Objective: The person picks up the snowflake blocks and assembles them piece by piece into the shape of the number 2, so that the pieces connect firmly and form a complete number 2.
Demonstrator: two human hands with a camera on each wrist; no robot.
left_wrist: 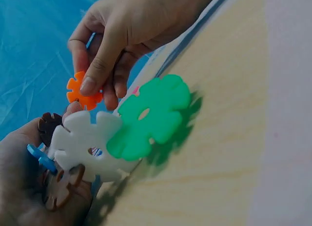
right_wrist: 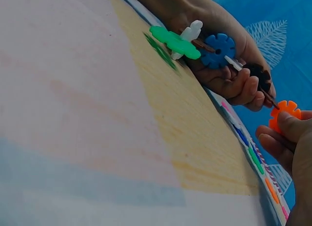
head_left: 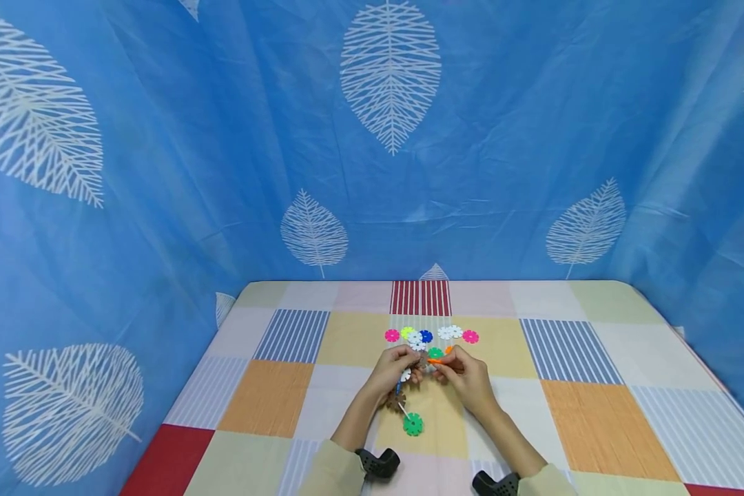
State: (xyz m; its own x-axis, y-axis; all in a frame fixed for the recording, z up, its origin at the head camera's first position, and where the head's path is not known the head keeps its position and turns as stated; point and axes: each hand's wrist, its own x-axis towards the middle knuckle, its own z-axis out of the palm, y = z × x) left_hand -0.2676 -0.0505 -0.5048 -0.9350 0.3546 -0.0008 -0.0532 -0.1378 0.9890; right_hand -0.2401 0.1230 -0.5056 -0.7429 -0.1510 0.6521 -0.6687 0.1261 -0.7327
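Observation:
My left hand (head_left: 389, 370) grips a chain of notched plastic snowflake discs slotted edge to edge. From it hang a green disc (left_wrist: 168, 101) and a white disc (left_wrist: 73, 138) at the near end. A brown disc (left_wrist: 58, 192) and a blue disc (right_wrist: 213, 42) come further up, beside the palm. My right hand (head_left: 469, 380) pinches an orange disc (right_wrist: 287, 109) between thumb and fingers. In the right wrist view, the orange disc meets the edge of a brown piece at the left fingertips; whether it is slotted in I cannot tell.
Loose discs lie beyond the hands: a pink disc (head_left: 392, 335), a yellow one (head_left: 406, 332), a dark blue one (head_left: 427, 336), several white ones (head_left: 445, 333), a green one (head_left: 435, 353) and another pink one (head_left: 470, 337). A patchwork cloth (head_left: 601, 427) covers the table; a blue curtain (head_left: 471, 172) surrounds it.

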